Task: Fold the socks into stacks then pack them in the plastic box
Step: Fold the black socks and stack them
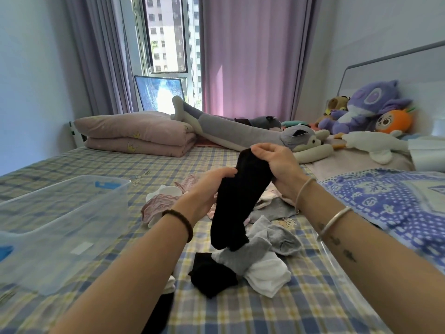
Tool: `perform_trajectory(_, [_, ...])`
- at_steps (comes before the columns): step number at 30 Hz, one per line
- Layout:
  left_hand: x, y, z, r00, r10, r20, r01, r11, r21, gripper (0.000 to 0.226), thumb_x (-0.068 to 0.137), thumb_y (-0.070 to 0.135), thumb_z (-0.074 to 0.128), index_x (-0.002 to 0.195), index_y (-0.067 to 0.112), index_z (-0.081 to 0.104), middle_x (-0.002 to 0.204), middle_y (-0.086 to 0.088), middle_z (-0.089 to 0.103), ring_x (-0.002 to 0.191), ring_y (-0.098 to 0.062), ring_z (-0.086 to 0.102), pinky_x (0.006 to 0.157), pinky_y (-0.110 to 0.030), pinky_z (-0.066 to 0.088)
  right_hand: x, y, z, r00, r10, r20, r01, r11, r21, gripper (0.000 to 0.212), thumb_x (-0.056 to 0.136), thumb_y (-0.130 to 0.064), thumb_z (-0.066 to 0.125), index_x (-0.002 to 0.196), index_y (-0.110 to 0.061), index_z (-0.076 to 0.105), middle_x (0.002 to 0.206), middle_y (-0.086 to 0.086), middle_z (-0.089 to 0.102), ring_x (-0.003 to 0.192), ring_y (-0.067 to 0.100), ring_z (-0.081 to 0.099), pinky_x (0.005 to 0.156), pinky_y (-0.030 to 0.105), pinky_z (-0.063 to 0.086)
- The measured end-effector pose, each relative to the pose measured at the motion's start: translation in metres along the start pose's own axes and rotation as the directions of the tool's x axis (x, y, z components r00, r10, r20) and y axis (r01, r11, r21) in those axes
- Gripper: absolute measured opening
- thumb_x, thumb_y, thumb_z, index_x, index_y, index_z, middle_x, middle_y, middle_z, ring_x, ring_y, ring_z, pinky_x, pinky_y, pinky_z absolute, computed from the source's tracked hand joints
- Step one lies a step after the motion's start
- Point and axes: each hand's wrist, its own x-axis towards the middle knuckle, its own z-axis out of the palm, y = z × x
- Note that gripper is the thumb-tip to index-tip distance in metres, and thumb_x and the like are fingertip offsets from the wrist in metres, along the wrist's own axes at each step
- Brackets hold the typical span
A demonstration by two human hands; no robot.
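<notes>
The black sock (238, 203) is up off the bed (265, 314), over its middle, with the lower end dangling just above the loose heap. The right hand (277, 165) pinches the top end and the left hand (214, 184) grips it about halfway down, so both hands are clamped on it, one above the other. Two tips show at the bottom, so this is probably a pair laid together.

To fold it well, square the edges, draw it taut between the hands, then bring the top down to the tips. Underneath, grey socks (277, 237), a white sock (267, 276) and a second black sock (212, 273) lie jumbled towards the near edge, and that crowds any landing spot. Pink patterned socks (156, 206) lie further in. The plastic box (72, 225) waits by the left edge, with no folded socks showing in it. A blue blanket (385, 201) lines the right edge.
</notes>
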Motion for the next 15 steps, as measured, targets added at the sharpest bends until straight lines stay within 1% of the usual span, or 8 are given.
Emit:
perform_trajectory(2, [0.002,-0.003,-0.001,0.992,-0.082,-0.098,0.093,0.989,0.113,0.030,0.092,0.032,0.044,0.070,0.017,0.059,0.067,0.005,0.060,0.069,-0.010,0.053,0.059,-0.028,0.038,0.006,-0.012,0.001,0.993,-0.064,-0.095,0.065,0.998,0.005,0.007,0.089,-0.008,0.056,0.088,-0.009,0.063,0.082,0.003,0.061,0.089,0.020,0.059,0.090,0.035,0.050])
perform_trajectory(3, [0.003,-0.005,-0.002,0.981,-0.119,-0.152,0.150,0.966,0.210,0.033,0.094,0.031,0.041,0.070,0.015,0.056,0.067,0.001,0.057,0.065,-0.013,0.051,0.057,-0.027,0.038,0.008,-0.020,0.003,0.985,-0.099,-0.138,0.099,0.995,-0.006,0.012,0.089,-0.009,0.056,0.080,-0.016,0.060,0.086,0.004,0.061,0.096,0.023,0.059,0.096,0.038,0.048])
perform_trajectory(5, [0.004,-0.011,-0.006,0.964,-0.163,-0.213,0.236,0.889,0.392,0.032,0.096,0.031,0.034,0.078,0.011,0.051,0.070,-0.004,0.051,0.061,-0.016,0.049,0.056,-0.027,0.040,0.012,-0.030,0.008,0.968,-0.173,-0.182,0.168,0.985,-0.042,0.017,0.088,-0.010,0.056,0.075,-0.020,0.057,0.090,0.003,0.061,0.101,0.025,0.058,0.099,0.039,0.047])
perform_trajectory(6, [0.004,-0.014,-0.008,0.964,-0.184,-0.194,0.249,0.882,0.400,0.032,0.096,0.034,0.033,0.082,0.011,0.051,0.070,-0.005,0.050,0.060,-0.018,0.049,0.061,-0.029,0.044,0.014,-0.033,0.012,0.963,-0.207,-0.174,0.198,0.978,-0.068,0.016,0.088,-0.010,0.057,0.075,-0.019,0.058,0.086,0.001,0.061,0.099,0.023,0.058,0.097,0.037,0.048])
perform_trajectory(9, [0.003,-0.018,-0.009,0.957,-0.288,0.019,0.285,0.953,0.102,0.049,0.093,0.054,0.031,0.080,0.013,0.054,0.073,-0.006,0.052,0.068,-0.020,0.053,0.075,-0.038,0.048,0.008,-0.034,0.028,0.968,-0.247,-0.044,0.240,0.963,-0.124,0.015,0.087,-0.009,0.058,0.077,-0.020,0.059,0.079,-0.007,0.058,0.092,0.016,0.056,0.083,0.023,0.048])
perform_trajectory(12, [0.000,-0.009,-0.001,0.942,-0.124,0.311,0.246,0.887,-0.392,0.053,0.091,0.057,0.033,0.088,0.012,0.061,0.084,-0.010,0.061,0.080,-0.024,0.058,0.079,-0.036,0.048,-0.006,-0.015,0.041,0.963,-0.199,0.179,0.238,0.945,-0.227,0.009,0.086,-0.007,0.060,0.082,-0.016,0.062,0.075,-0.009,0.059,0.078,0.006,0.055,0.075,0.011,0.044])
perform_trajectory(14, [-0.003,-0.003,0.003,0.960,-0.023,0.279,0.186,0.796,-0.576,0.044,0.092,0.049,0.039,0.089,0.011,0.062,0.079,-0.011,0.068,0.073,-0.022,0.065,0.070,-0.033,0.054,-0.015,-0.004,0.043,0.955,-0.155,0.253,0.225,0.934,-0.277,0.006,0.086,-0.012,0.060,0.081,-0.016,0.063,0.075,-0.010,0.060,0.074,0.002,0.055,0.075,0.011,0.044])
perform_trajectory(15, [-0.004,-0.002,0.004,0.973,-0.016,0.232,0.162,0.762,-0.627,0.040,0.092,0.043,0.042,0.088,0.010,0.064,0.076,-0.011,0.069,0.070,-0.023,0.066,0.067,-0.033,0.056,-0.016,0.000,0.043,0.958,-0.132,0.253,0.199,0.945,-0.261,0.010,0.087,-0.018,0.060,0.078,-0.017,0.063,0.076,-0.009,0.061,0.076,0.004,0.055,0.080,0.017,0.045])
